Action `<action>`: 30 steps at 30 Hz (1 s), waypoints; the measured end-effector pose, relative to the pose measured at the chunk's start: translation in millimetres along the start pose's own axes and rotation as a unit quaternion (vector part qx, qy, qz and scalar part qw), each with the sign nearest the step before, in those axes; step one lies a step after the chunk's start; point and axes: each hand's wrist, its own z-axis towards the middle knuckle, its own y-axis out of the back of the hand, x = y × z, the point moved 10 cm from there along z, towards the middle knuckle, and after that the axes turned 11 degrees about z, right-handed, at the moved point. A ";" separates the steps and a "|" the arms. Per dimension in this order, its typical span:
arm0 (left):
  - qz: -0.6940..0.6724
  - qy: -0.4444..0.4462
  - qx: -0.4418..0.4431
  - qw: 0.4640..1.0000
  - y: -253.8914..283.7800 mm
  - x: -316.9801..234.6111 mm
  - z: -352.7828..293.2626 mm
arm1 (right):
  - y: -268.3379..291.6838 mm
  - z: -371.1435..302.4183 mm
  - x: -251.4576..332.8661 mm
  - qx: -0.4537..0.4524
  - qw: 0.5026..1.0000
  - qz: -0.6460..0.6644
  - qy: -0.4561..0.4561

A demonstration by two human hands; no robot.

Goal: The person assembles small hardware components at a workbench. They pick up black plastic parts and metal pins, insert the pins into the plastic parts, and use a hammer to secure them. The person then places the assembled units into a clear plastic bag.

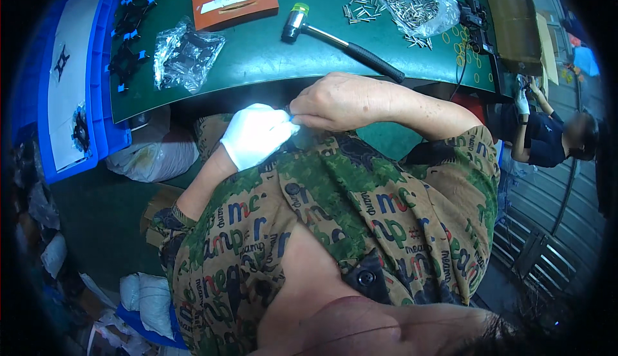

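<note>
In front of my chest, just off the table's near edge, my two hands meet with fingertips pressed together. My left hand (pixel 255 138) wears a white glove and is closed in a pinch. Bare and curled, my right hand (pixel 336 102) pinches from the other side. Between them shows a sliver of a small dark piece (pixel 290 115) with a hint of blue; the fingers hide most of it, so its kind cannot be made out. The nearest tool is a hammer (pixel 353 49) with a black grip and yellow-green tip, lying on the green table (pixel 257 58).
A clear bag of black parts (pixel 188 58) lies left of an orange box (pixel 235 16). Black pieces with blue tips (pixel 129 37) line the left edge beside a blue crate (pixel 102 92). Metal pins (pixel 360 9), yellow rings (pixel 461 48) and a cardboard box (pixel 515 26) are right. Another person (pixel 547 134) works beyond.
</note>
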 end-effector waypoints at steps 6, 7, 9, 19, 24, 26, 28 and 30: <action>-0.203 0.107 0.088 0.969 -13.1 13.2 -3.8 | -37.3 5.2 -42.8 0.154 0.907 0.378 -0.106; -0.251 0.125 0.108 0.954 -13.9 12.8 -4.7 | -47.5 7.3 -47.4 0.172 0.885 0.422 -0.101; -0.332 0.156 0.127 0.922 -17.0 21.5 -12.1 | -51.5 12.9 -48.8 0.164 0.866 0.463 -0.090; -0.540 0.106 -0.047 0.834 36.6 54.5 -23.0 | 130.2 -55.6 -75.8 -0.340 0.935 -0.081 -0.067; -0.608 0.082 -0.084 0.785 45.3 52.7 -23.2 | 146.5 -93.7 -128.9 -0.366 0.896 -0.227 -0.107; -0.599 0.046 -0.084 0.795 42.8 43.0 -17.7 | 136.7 -93.0 -131.0 -0.340 0.901 -0.235 -0.134; -0.610 0.068 -0.057 0.787 27.9 42.6 -17.3 | 126.5 -86.5 -121.9 -0.348 0.910 -0.200 -0.105; -0.692 0.084 -0.018 0.717 15.1 35.0 -15.1 | 118.1 -79.6 -120.9 -0.350 0.904 -0.219 -0.115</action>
